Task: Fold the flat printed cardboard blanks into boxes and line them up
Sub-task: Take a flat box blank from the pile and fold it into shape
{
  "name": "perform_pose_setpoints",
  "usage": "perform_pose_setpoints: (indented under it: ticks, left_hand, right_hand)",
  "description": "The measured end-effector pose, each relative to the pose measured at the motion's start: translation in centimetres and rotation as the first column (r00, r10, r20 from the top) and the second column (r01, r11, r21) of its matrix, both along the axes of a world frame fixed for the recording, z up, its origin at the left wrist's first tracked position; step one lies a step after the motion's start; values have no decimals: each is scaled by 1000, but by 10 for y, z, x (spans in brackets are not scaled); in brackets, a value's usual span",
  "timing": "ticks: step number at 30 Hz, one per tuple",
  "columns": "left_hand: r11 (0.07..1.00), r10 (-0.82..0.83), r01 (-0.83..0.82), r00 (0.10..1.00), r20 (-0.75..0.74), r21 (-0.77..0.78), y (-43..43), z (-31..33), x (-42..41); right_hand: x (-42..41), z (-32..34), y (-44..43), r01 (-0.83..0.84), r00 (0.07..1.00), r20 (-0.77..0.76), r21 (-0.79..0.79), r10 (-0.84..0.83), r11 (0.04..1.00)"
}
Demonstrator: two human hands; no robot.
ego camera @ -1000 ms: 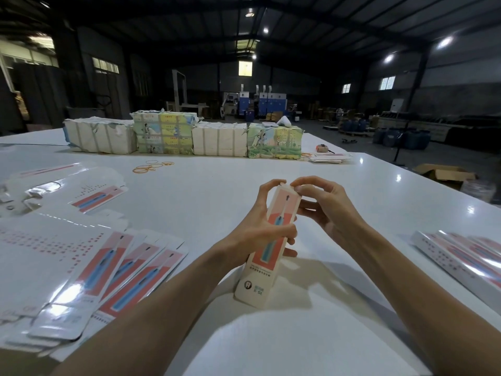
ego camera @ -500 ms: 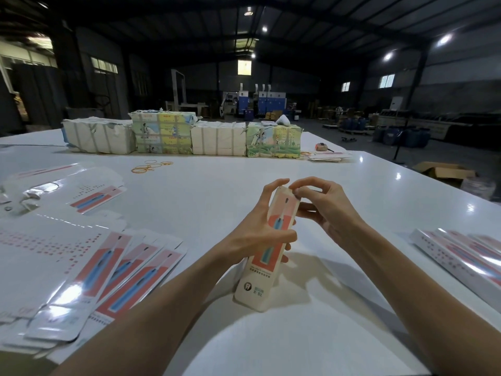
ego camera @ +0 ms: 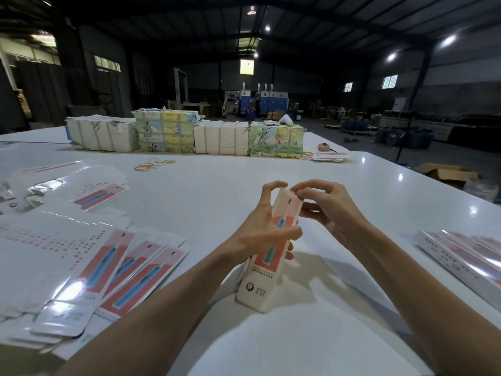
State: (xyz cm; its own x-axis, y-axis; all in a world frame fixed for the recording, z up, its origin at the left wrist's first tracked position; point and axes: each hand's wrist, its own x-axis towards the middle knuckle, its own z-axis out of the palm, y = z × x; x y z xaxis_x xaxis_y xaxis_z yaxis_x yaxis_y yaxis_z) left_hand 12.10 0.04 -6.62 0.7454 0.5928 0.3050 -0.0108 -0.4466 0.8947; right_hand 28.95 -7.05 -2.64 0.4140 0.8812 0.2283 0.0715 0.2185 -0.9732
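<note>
- Toothbrush box (ego camera: 257, 289) stands tilted at centre, lower end on the white table (ego camera: 217, 191).
- Left hand (ego camera: 260, 232) grips its middle; right hand (ego camera: 328, 210) pinches the top flap.
- Flat blanks (ego camera: 130, 270) fan out at left; folded boxes (ego camera: 461, 259) lie side by side at right.

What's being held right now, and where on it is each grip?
One folded box, standing on end on the table. The left hand wraps its middle; the right hand pinches its top end.

White table (ego camera: 217, 191): flat blanks (ego camera: 113, 267) left, boxes (ego camera: 461, 256) right, wrapped bundles (ego camera: 221, 138), rubber bands (ego camera: 153, 164) far.
</note>
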Motion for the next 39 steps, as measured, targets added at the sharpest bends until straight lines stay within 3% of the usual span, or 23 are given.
perform_pose_setpoints:
  ticks: [7,18,25,28,31,34,37,39]
  left_hand:
    - [985,-6,16,998,59,-174,7,3,-2]
    - [985,-10,21,998,61,-173,3,2,0]
    - [948,-8,20,999,37,-319,7,-4,0]
    - [902,56,-9,994,98,-432,10,-5,1]
    - [806,188,22,938,290,-592,12,-2,1]
    - [694,255,174,848,465,-699,13,4,-2]
    - [610,261,215,855,449,-763,13,6,-2]
    - [637,244,181,874,419,-750,8,6,2]
  right_hand:
    - [-6,-9,1,-114,993,24,32,113,993]
    - [-13,-21,4,54,966,236,201,-102,978]
    - [-9,-38,15,77,940,322,109,-109,991]
    - [-12,-43,18,140,855,491,97,-169,985]
    - [-20,-36,16,150,752,626,141,-206,979]
    - [-28,-23,8,79,554,829,42,-79,996]
    - [-34,-19,1,73,307,947,-122,94,990]
    - [-33,-22,-6,111,246,967,-90,60,990]
